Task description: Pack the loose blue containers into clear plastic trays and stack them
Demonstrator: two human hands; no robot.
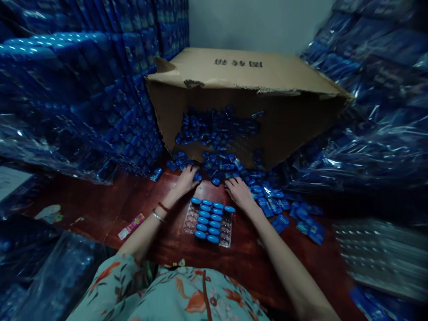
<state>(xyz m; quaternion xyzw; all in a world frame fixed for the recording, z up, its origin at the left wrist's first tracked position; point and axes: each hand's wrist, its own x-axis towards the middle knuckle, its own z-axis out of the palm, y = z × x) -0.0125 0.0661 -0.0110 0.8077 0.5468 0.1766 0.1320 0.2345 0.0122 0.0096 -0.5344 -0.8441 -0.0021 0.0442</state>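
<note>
My left hand (186, 178) rests palm down on the edge of a heap of small blue oval pieces (217, 133) that spills out of a tipped cardboard box (240, 71). A blue piece lies at its fingertips; whether the fingers grip it I cannot tell. My right hand (238, 191) lies on the same heap a little to the right, fingers bent over the pieces. Between and just in front of both hands sits a clear plastic tray (224, 236) with several blue pieces (209, 219) seated in its pockets.
The red-brown table (187, 249) is hemmed in by tall stacks of blue packs wrapped in plastic on the left (76, 98) and right (374, 111). Loose flat blue packets (301, 218) lie to the right. A small pink wrapper (131, 226) lies left. Clear empty trays (384, 258) are stacked right.
</note>
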